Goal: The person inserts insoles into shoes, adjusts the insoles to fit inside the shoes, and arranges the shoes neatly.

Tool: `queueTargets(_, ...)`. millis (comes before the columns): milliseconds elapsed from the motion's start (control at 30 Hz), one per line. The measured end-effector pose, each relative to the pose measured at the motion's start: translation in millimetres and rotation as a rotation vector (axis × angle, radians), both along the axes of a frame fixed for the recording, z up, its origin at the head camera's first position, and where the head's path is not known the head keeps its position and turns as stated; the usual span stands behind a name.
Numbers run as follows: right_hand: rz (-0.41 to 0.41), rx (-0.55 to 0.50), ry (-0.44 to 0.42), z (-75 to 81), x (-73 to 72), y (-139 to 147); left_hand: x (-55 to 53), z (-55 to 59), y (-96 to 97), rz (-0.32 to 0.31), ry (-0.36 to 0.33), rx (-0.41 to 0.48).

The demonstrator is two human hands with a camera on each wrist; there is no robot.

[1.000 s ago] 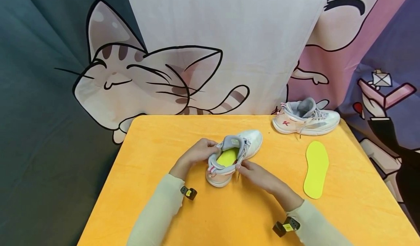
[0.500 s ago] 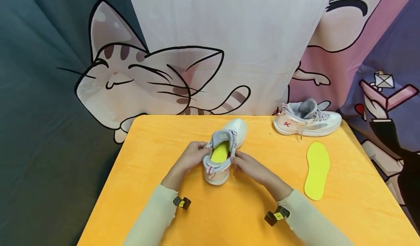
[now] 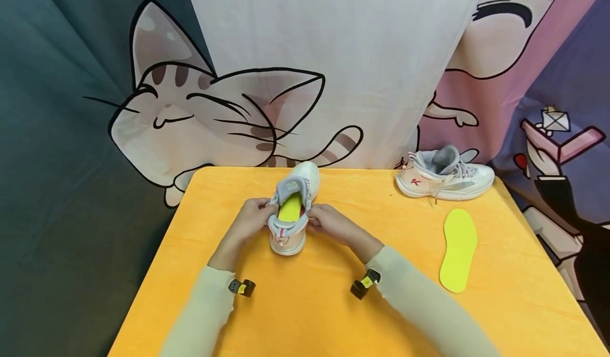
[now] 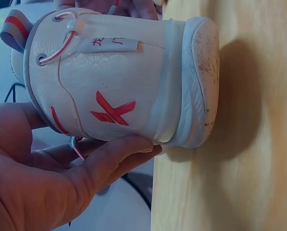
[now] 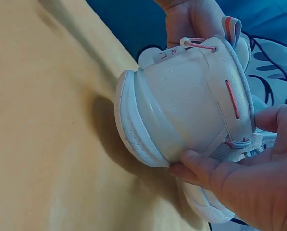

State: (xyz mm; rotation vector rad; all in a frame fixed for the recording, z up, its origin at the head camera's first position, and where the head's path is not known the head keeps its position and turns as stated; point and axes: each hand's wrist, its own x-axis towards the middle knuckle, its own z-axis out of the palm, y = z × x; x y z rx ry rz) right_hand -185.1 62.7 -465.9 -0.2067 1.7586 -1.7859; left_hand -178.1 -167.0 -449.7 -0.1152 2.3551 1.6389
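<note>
A white sneaker [image 3: 288,241] stands near the middle of the table, toe pointing away from me and heel towards me. Inside it lies a yellow-green insole [image 3: 289,207], its front part hidden in the shoe. My left hand [image 3: 250,219] grips the left side of the collar. On the opposite side, my right hand [image 3: 333,223] holds the collar's edge. Both wrist views show the heel close up, with a red logo and pink cord on the sneaker [image 4: 119,82]. Thumb and fingers of the right hand [image 5: 258,178] lie along the sneaker's side [image 5: 181,106].
A second white sneaker [image 3: 445,181] stands at the table's back right corner. In front of it lies a loose yellow-green insole [image 3: 458,251]. The table [image 3: 305,314] has an orange cover, and a printed cloth [image 3: 362,55] hangs behind it.
Both hands have moved left with the sneaker between them. The sneaker has turned from pointing up and right to pointing more nearly straight away. The other sneaker and loose insole stay put.
</note>
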Motion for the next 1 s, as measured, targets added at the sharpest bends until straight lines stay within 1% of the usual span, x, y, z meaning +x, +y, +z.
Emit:
queueTargets(100,0.006,-0.022,-0.023,-3.3,-9.3,-14,-4.7,-0.8,-11.1,0.009,-0.001,-0.021)
queueTargets(233,-0.008,-0.033,-0.037,-8.9,-22.3,-30,-12.0,-3.3,-24.5,0.030,0.002,-0.071)
queueTargets(400,-0.017,-0.041,-0.064,-15.7,-34.1,-48,-19.7,-5.9,-37.3,0.076,0.003,-0.114)
queueTargets(533,-0.035,-0.019,-0.062,-17.7,-38.6,-58,-24.7,-8.4,-43.1,0.105,0.000,-0.113)
queueTargets(700,-0.046,-0.011,-0.052,-18.4,-43.1,-66,-26.8,-10.1,-46.7,0.128,0.003,-0.113)
queueTargets(867,-0.033,-0.001,-0.007,-16.4,-42.7,-68,-29.5,-12.8,-49.1,0.138,-0.002,-0.110)
queueTargets(1000,-0.026,0.017,0.030,-17.4,-43.2,-68,-32.7,-16.4,-49.6,0.137,0.008,-0.128)
